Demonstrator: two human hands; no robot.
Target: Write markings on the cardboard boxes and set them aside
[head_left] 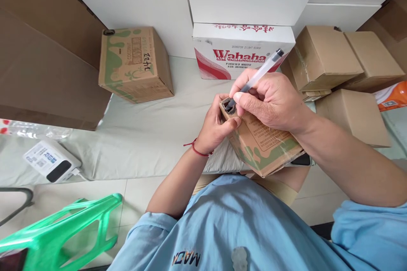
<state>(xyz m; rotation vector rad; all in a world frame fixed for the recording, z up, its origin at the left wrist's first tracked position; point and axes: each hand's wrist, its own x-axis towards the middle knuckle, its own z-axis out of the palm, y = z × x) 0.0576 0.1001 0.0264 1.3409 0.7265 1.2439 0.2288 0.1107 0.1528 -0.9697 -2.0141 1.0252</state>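
Currently, the right hand (270, 99) grips 1 pen (260, 70), its tip at the blackened hole of 1 green-printed carton (263, 139). The left hand (219, 125) clasps that carton's edge; the Wahaha box (243, 51) sits at 12 o'clock, another green-printed box (135, 65) at 10.

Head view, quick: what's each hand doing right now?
Left hand: closed on the end of the green-patterned cardboard box, steadying it.
Right hand: closed around a pen, its tip at the box's dark-rimmed hole.
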